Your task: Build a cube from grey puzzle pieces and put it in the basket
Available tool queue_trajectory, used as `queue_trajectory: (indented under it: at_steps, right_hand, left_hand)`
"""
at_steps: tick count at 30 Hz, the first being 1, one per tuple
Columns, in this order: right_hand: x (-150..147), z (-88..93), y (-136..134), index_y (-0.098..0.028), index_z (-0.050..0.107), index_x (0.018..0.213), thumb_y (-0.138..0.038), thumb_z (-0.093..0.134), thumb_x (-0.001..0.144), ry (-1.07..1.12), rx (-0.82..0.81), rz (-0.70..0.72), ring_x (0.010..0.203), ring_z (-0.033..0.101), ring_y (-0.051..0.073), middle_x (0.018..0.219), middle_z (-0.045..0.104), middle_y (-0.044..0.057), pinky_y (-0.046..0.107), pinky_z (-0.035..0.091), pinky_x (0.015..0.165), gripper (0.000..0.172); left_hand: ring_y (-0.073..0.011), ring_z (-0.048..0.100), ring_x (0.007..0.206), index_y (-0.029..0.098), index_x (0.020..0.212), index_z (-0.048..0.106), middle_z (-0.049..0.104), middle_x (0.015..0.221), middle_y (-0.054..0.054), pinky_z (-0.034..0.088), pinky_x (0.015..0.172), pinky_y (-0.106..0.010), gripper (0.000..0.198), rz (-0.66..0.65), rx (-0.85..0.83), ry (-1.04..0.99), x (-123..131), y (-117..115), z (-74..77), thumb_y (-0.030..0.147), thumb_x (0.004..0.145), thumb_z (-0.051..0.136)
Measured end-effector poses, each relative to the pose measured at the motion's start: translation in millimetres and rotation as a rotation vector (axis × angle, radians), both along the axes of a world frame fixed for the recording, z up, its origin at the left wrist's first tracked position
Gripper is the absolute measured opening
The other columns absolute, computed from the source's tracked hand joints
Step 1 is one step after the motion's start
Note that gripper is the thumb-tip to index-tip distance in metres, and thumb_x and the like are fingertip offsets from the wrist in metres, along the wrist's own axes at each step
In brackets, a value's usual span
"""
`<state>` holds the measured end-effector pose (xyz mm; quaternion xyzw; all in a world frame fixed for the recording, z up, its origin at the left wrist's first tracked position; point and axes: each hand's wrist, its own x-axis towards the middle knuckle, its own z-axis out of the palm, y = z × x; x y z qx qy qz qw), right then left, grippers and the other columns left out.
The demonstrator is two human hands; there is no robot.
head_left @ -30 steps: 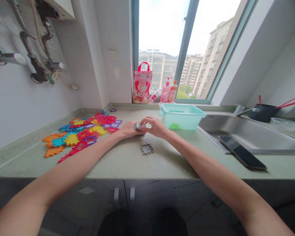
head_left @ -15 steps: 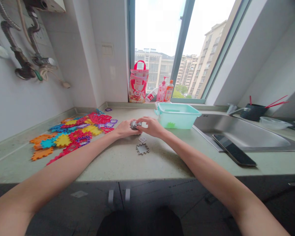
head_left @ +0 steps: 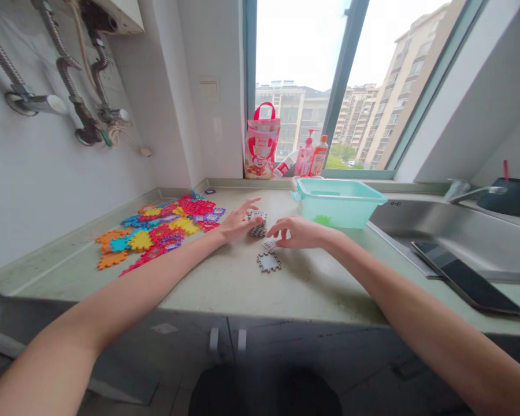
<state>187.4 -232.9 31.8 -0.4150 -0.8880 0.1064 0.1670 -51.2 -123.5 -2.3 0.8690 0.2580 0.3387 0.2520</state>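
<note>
A small grey block point(head_left: 257, 224) built of joined puzzle tiles stands on the green counter point(head_left: 225, 283). My left hand point(head_left: 238, 222) rests just left of it, fingers spread, touching or nearly touching its side. My right hand point(head_left: 295, 232) hovers just right of it, fingers stretched out, holding nothing. A small grey square tile point(head_left: 268, 245) lies under my right fingertips. A flat grey frame tile point(head_left: 269, 262) lies nearer me on the counter.
Several bright puzzle tiles point(head_left: 156, 233) are spread at the left. A teal plastic tub point(head_left: 338, 202) stands behind my right hand. A steel sink point(head_left: 450, 234) with a dark phone point(head_left: 465, 277) on its edge lies at the right. A pink bag point(head_left: 262, 143) and bottles point(head_left: 311, 156) stand on the sill.
Both hands have let go of the grey block, which now stands on the counter. My fingers have opened and my right hand has drawn back a little. The view has shifted.
</note>
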Motion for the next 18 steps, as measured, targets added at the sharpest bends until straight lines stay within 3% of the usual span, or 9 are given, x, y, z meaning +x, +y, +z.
queue_trajectory:
  at_steps: [3, 7, 13, 16, 18]
  right_hand:
    - [-3.5, -5.3, 3.7, -0.027, 0.081, 0.116, -0.028, 0.075, 0.086, -0.029, -0.049, -0.017, 0.075, 0.07, 0.015, 0.099, 0.077, 0.004, 0.026, 0.053, 0.074, 0.031]
    - [-3.6, -7.2, 8.7, -0.024, 0.082, 0.109, -0.036, 0.076, 0.087, -0.018, -0.116, -0.083, 0.075, 0.067, 0.015, 0.093, 0.076, 0.003, 0.025, 0.05, 0.07, 0.026]
    - [2.8, -7.9, 9.9, -0.019, 0.074, 0.096, -0.028, 0.08, 0.077, 0.023, -0.183, -0.199, 0.069, 0.062, 0.014, 0.08, 0.072, -0.001, 0.024, 0.045, 0.063, 0.022]
    - [3.3, -7.4, 10.6, -0.018, 0.069, 0.092, -0.029, 0.078, 0.078, 0.162, -0.164, -0.167, 0.067, 0.061, 0.013, 0.075, 0.069, -0.001, 0.025, 0.044, 0.063, 0.02]
    - [1.7, -5.4, 10.2, -0.018, 0.066, 0.09, -0.036, 0.078, 0.08, 0.312, -0.245, -0.104, 0.066, 0.06, 0.013, 0.074, 0.069, -0.001, 0.025, 0.045, 0.062, 0.024]
  left_hand:
    - [-0.0288, 0.064, 0.118, 0.025, 0.16, 0.041, 0.064, 0.138, -0.014, 0.05, 0.098, -0.04, 0.087, -0.015, -0.006, 0.012, -1.4, 3.2, -1.8, 0.079, 0.092, 0.047]
    - [-0.0295, 0.064, 0.119, 0.024, 0.158, 0.046, 0.066, 0.136, -0.015, 0.048, 0.104, -0.045, 0.084, -0.014, -0.011, 0.054, -1.4, 4.2, 0.0, 0.079, 0.094, 0.04]
    - [-0.0347, 0.058, 0.131, 0.021, 0.152, 0.052, 0.066, 0.138, -0.015, 0.051, 0.1, -0.044, 0.083, -0.012, 0.016, 0.114, 0.4, 3.3, 1.6, 0.073, 0.087, 0.062]
    - [-0.0325, 0.064, 0.121, 0.023, 0.153, 0.05, 0.069, 0.132, -0.011, 0.052, 0.098, -0.042, 0.089, 0.015, 0.046, 0.157, 0.2, 2.0, 0.8, 0.071, 0.081, 0.069]
    - [-0.0305, 0.066, 0.113, 0.023, 0.155, 0.049, 0.07, 0.129, -0.01, 0.053, 0.097, -0.041, 0.091, 0.018, 0.051, 0.172, -0.3, 1.6, 0.2, 0.071, 0.08, 0.07]
